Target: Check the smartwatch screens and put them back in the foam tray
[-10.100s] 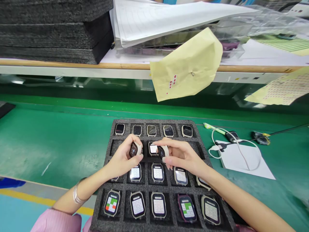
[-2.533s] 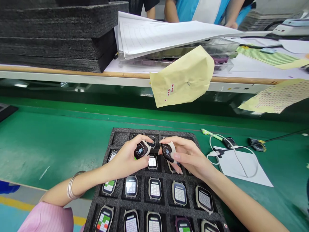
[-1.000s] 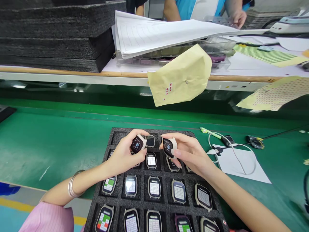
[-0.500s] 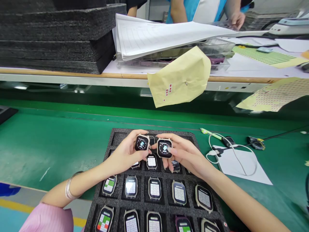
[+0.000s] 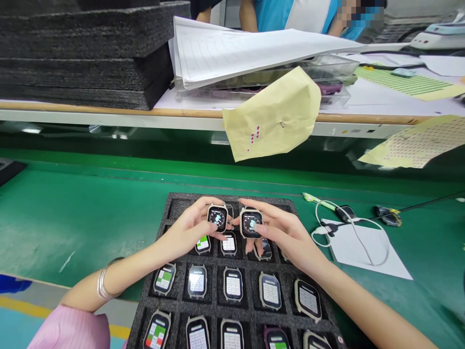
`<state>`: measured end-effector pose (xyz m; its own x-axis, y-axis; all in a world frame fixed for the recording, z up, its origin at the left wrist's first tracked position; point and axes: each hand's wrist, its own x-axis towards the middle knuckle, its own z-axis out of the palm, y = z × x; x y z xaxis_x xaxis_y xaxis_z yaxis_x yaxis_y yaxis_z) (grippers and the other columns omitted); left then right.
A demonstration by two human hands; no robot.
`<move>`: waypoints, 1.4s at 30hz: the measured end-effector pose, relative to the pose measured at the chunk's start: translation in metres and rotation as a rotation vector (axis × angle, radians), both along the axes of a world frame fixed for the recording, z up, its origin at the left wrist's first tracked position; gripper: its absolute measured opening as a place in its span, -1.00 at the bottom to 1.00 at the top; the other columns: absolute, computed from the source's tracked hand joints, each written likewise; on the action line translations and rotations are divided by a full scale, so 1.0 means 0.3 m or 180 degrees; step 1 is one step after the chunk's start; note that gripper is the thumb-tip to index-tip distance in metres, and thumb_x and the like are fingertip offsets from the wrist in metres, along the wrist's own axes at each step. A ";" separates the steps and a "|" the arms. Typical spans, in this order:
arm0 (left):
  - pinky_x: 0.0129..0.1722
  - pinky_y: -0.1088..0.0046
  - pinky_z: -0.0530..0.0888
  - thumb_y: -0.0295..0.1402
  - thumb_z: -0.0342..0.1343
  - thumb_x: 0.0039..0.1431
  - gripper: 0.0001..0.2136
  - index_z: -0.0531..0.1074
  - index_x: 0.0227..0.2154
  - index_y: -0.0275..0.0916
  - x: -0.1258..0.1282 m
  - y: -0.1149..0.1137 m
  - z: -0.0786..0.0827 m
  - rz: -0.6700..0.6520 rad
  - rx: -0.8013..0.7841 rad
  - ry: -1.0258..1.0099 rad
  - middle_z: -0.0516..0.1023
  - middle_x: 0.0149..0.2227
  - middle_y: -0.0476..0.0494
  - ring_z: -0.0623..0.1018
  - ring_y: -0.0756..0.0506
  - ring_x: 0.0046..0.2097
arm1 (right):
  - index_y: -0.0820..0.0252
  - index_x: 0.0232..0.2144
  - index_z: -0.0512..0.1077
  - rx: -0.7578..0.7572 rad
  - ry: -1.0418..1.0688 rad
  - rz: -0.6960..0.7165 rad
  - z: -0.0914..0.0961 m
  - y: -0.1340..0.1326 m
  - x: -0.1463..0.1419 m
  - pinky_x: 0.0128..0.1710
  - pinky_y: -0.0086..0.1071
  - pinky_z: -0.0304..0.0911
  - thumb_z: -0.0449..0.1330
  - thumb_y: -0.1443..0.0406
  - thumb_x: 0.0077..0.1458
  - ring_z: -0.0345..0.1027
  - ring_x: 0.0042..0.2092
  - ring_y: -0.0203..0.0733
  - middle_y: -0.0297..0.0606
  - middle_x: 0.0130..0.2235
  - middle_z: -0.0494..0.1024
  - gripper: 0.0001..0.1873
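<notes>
My left hand (image 5: 194,225) grips a smartwatch (image 5: 217,217) without a strap, its thumb on the lit dark screen. Beside it, my right hand (image 5: 281,228) holds a second smartwatch (image 5: 251,223), thumb likewise touching the glass. Both screens show a round dial with a small blue-white figure. The two watches are held close together, above the far part of a black foam tray (image 5: 218,303). Several more strapless watches sit in its square pockets, such as one with a white grid on its screen (image 5: 233,283) and one with green and red cells (image 5: 157,330). My hands partly cover the far rows.
A white cable (image 5: 363,242) lies over a white sheet (image 5: 370,257) on the green bench, right of the tray, near a green pen (image 5: 317,200). On the shelf ahead are stacked black foam trays (image 5: 72,58), papers (image 5: 232,58) and a hanging yellow sheet (image 5: 272,116). Another person (image 5: 290,14) stands behind it.
Both watches have shifted slightly to the right. My left thumb has moved from the watch's lower edge onto its screen. The view has moved a little.
</notes>
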<state>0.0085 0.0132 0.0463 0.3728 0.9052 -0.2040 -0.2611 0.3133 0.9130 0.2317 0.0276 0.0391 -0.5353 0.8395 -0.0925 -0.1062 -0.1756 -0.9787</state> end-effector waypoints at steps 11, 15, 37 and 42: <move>-0.21 0.27 0.59 -0.50 0.09 0.07 -0.71 0.34 -0.10 -0.21 -0.001 -0.002 -0.007 -0.0028 0.0170 0.0148 0.50 -0.21 -0.13 0.54 -0.13 -0.15 | 0.11 0.08 0.37 0.0128 -0.0234 -0.0150 0.011 -0.001 -0.008 -0.66 -0.46 0.31 0.25 0.24 0.18 0.46 -0.53 -0.28 -0.15 -0.13 0.60 -0.58; -0.22 0.29 0.59 -0.48 0.12 0.10 -0.73 0.34 -0.10 -0.22 -0.002 -0.005 -0.006 0.0003 0.0201 0.0143 0.52 -0.21 -0.13 0.55 -0.14 -0.14 | 0.13 0.12 0.33 0.0206 -0.0294 0.0007 0.015 -0.001 -0.001 -0.60 -0.45 0.36 0.27 0.25 0.17 0.47 -0.49 -0.28 -0.17 -0.18 0.60 -0.53; -0.30 0.30 0.59 -0.26 0.21 0.17 -0.74 0.36 -0.15 -0.26 -0.030 -0.005 -0.022 -0.0016 0.0145 0.0022 0.55 -0.30 -0.16 0.60 -0.16 -0.21 | 0.17 0.12 0.37 0.2500 -0.3186 0.0244 -0.131 0.160 0.361 0.07 -0.01 0.24 0.21 0.05 0.15 0.31 0.07 0.14 -0.01 0.03 0.41 -0.45; -0.26 0.29 0.59 -0.34 0.19 0.16 -0.72 0.33 -0.08 -0.23 -0.048 -0.014 -0.028 0.0002 0.0241 0.0029 0.56 -0.26 -0.16 0.60 -0.17 -0.16 | 0.16 -0.08 0.50 0.3053 -0.3020 0.0304 -0.092 0.161 0.269 0.05 -0.01 0.23 0.10 0.13 0.27 0.32 0.03 0.11 -0.05 -0.04 0.50 -0.68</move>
<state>-0.0060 0.0089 0.0378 0.3705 0.9185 -0.1383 -0.2528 0.2430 0.9365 0.3125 0.0758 0.0116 -0.6521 0.7450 0.1406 0.6476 0.6438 -0.4075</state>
